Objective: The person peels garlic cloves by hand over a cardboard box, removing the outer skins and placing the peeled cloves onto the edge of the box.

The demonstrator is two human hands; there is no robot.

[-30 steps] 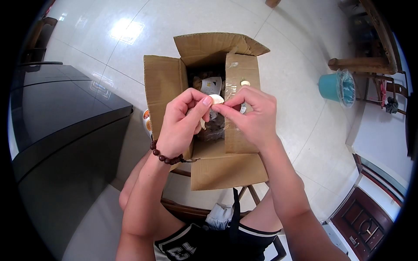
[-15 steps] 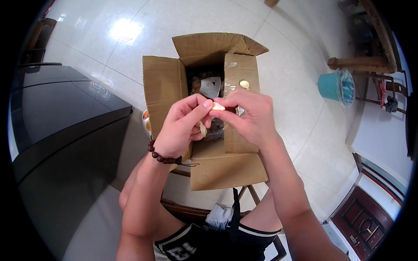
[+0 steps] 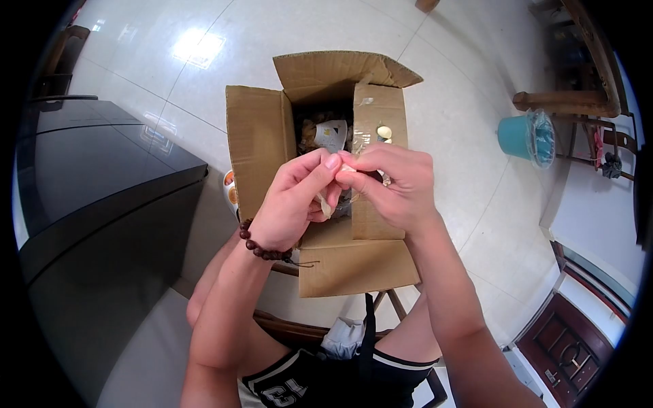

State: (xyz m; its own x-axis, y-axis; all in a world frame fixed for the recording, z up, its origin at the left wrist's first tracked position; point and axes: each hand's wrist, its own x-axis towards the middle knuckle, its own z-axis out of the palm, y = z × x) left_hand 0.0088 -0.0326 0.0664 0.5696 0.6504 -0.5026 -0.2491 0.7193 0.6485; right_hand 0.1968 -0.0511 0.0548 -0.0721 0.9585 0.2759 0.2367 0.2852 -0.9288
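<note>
A small pale garlic clove (image 3: 347,168) is pinched between the fingertips of both hands above the open cardboard box (image 3: 257,136). My left hand (image 3: 289,197), with a dark bead bracelet at its wrist, is closed on the clove's left end. Its lower fingers also hold a pale piece of garlic (image 3: 324,206), partly hidden. My right hand (image 3: 401,183) pinches the clove's other end between thumb and forefinger. Just beyond it, a peeled clove (image 3: 384,132) lies on the box's right flap (image 3: 378,211), with more pale pieces partly covered by the hand.
Inside the box are brownish scraps and a white printed piece (image 3: 330,134). A dark glossy cabinet (image 3: 115,177) stands at left. On the right are a teal bin (image 3: 514,136) with a clear liner and wooden furniture (image 3: 571,102). Pale tiles cover the floor.
Both hands have shifted slightly right with the clove, and their fingertips are closer together, covering more of it. Another pale piece on the flap now shows beside the right hand.
</note>
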